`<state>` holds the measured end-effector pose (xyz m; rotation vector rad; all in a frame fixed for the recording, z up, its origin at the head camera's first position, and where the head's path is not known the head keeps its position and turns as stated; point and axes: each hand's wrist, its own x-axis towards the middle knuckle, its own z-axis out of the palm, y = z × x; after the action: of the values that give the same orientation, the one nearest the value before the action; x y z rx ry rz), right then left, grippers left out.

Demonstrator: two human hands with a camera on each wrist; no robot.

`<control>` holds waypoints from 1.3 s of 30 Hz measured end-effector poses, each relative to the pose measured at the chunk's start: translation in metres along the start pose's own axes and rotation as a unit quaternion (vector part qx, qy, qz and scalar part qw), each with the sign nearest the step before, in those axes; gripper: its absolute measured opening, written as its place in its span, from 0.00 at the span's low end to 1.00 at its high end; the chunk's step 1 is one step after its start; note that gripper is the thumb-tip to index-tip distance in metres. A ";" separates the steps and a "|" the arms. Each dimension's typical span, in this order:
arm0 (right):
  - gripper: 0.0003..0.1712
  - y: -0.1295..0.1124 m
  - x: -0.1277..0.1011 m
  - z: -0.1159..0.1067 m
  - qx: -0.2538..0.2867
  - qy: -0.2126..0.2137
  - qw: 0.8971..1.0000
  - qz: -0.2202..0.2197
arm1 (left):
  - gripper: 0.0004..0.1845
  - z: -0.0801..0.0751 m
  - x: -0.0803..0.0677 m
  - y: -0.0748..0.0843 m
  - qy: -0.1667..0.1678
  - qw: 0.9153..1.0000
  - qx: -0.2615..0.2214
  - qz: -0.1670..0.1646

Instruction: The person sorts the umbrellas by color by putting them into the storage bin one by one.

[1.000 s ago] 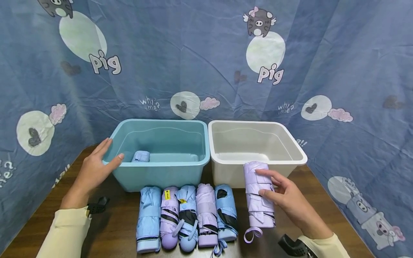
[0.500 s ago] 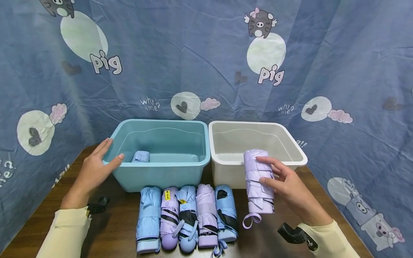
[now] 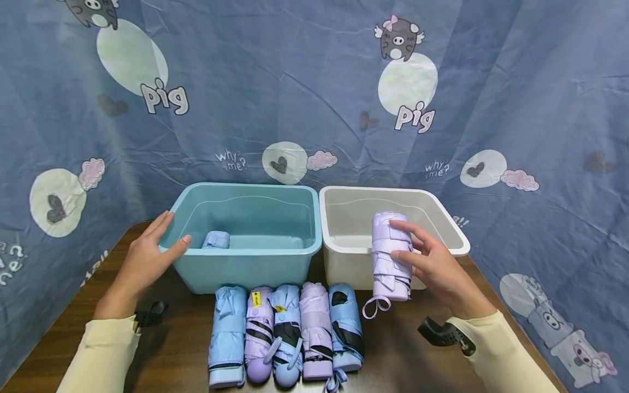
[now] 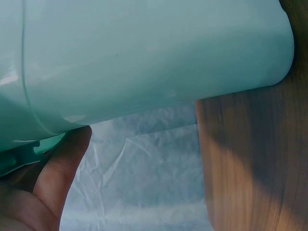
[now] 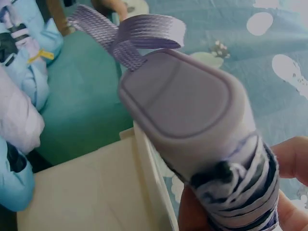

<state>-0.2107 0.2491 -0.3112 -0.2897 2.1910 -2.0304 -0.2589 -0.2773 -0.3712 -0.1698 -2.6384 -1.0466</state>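
Note:
My right hand grips a folded lilac umbrella and holds it over the front rim of the white bin; its wrist loop dangles below. The right wrist view shows the umbrella's handle end close up. My left hand rests on the left front corner of the teal bin, fingers straight along the rim, thumb on the outer wall. Inside that bin lies a folded light blue umbrella. Several folded blue and lilac umbrellas lie in a row on the wooden table.
The two bins stand side by side at the back of the wooden table. A blue cartoon-print cloth hangs behind and on both sides. Black wrist camera mounts show by both sleeves.
My right hand has lifted the lilac umbrella off the table and carried it up and back, over the white bin's front rim. The left hand has stayed on the teal bin.

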 end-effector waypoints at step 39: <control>0.39 -0.011 0.107 0.015 0.075 0.037 0.996 0.011 | 0.43 0.000 -0.001 0.003 0.000 1.000 0.004 -0.002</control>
<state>-0.3106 0.2083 -0.2985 -0.1749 2.0581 -2.2118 -0.2574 -0.2747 -0.3695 -0.1634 -2.6438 -1.0384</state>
